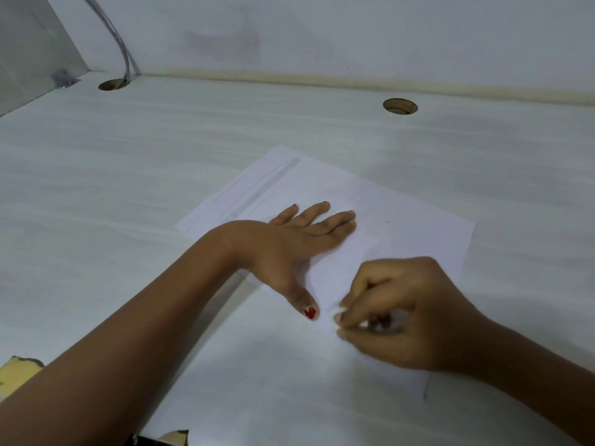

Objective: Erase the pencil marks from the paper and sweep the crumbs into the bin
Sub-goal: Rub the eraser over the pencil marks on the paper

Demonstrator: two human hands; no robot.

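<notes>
Left hand (289, 249) flat on the paper (402, 220), right hand (396, 313) pinching what looks like an eraser (337, 318): hard rubbing could crumple the sheet's unpinned near part.

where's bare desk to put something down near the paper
Bare desk lies left of the paper, back to the cable hole, and behind it toward the second hole. Crowded: the paper's middle, under the left hand and right hand.
</notes>
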